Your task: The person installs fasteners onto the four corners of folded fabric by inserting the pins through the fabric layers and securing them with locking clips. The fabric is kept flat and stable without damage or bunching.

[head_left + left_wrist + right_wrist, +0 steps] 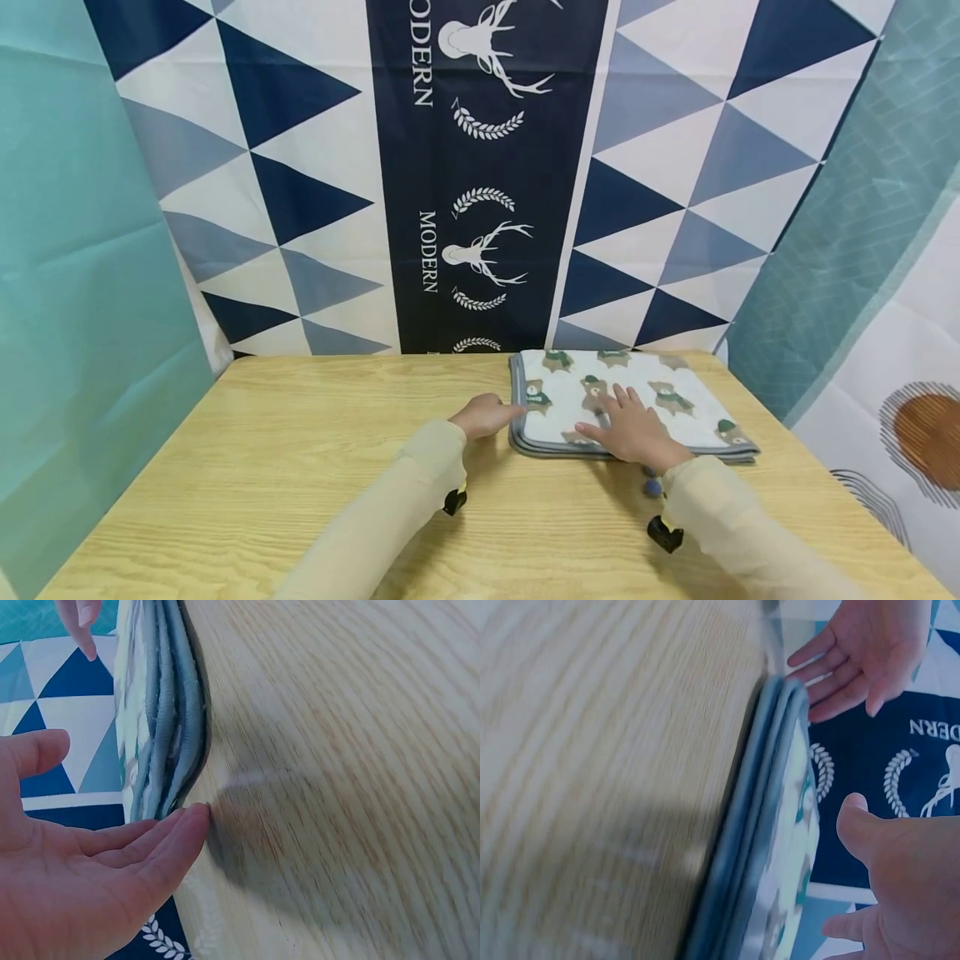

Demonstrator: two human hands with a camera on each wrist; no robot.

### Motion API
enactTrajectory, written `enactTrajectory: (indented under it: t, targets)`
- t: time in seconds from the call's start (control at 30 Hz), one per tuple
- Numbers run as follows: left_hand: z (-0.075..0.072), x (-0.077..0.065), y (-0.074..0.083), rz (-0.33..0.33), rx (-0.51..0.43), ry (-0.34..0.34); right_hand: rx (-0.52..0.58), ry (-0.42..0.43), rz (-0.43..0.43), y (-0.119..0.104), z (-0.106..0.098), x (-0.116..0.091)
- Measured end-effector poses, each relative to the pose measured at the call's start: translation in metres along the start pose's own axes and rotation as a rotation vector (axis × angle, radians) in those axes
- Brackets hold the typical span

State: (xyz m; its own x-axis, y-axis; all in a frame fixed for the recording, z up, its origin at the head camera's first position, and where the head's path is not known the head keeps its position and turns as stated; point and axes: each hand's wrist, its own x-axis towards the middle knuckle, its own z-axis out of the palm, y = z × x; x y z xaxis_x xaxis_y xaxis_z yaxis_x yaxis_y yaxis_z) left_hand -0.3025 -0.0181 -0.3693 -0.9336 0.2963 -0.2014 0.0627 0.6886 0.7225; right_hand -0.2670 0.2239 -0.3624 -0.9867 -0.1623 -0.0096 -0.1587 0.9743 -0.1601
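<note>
A folded white blanket (633, 421) with a brown bear print and grey edging lies flat at the back right of the table. At its left edge is my left hand (486, 416), fingers stretched toward the layered side; in the left wrist view the fingertips (196, 817) are right by the folded corner. My right hand (633, 429) is over the front part of the blanket with its fingers spread. From the head view I cannot tell whether its palm touches the cloth. The right wrist view shows the blanket's stacked grey edges (735, 847) between the two hands.
The wooden table (300, 467) runs up to a patterned curtain (480, 167) at the back. Teal cloth (97, 292) hangs on the left, and more fabric hangs on the right. Small blue balls (652, 487) show beside the right wrist.
</note>
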Motion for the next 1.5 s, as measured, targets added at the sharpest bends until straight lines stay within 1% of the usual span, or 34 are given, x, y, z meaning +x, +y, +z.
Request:
enactTrajectory:
  t: [0.17, 0.3, 0.4, 0.47, 0.6, 0.77, 0.93, 1.1, 1.23, 1.3, 1.43, 1.5]
  targets:
    - [0.001, 0.004, 0.002, -0.023, -0.046, -0.013, -0.033, -0.005, 0.002, 0.014, -0.004, 0.005]
    - [0.002, 0.007, 0.004, -0.043, -0.127, -0.017, -0.047, -0.016, 0.006, 0.024, -0.009, 0.008]
    - [0.004, 0.010, 0.007, -0.065, -0.197, -0.002, -0.009, -0.038, 0.025, 0.033, -0.013, 0.010]
    - [0.007, 0.011, 0.008, -0.087, -0.226, 0.010, 0.021, -0.054, 0.041, 0.040, -0.015, 0.011]
    - [0.012, 0.014, 0.011, -0.129, -0.267, 0.034, 0.060, -0.069, 0.052, 0.055, -0.019, 0.014]
    - [0.016, 0.017, 0.013, -0.148, -0.307, 0.054, 0.068, -0.080, 0.061, 0.073, -0.022, 0.017]
    - [0.020, 0.019, 0.015, -0.173, -0.352, 0.041, 0.056, -0.092, 0.077, 0.088, -0.022, 0.019]
    - [0.023, 0.021, 0.018, -0.202, -0.406, -0.005, 0.070, -0.078, 0.076, 0.100, -0.023, 0.018]
    - [0.025, 0.023, 0.020, -0.209, -0.421, -0.028, 0.054, -0.065, 0.075, 0.111, -0.021, 0.019]
    - [0.027, 0.023, 0.019, -0.213, -0.417, -0.026, 0.039, -0.053, 0.083, 0.116, -0.020, 0.020]
    - [0.031, 0.025, 0.016, -0.223, -0.398, -0.006, 0.029, -0.052, 0.143, 0.124, -0.021, 0.020]
    - [0.033, 0.026, 0.014, -0.231, -0.401, 0.014, 0.027, -0.076, 0.192, 0.126, -0.023, 0.020]
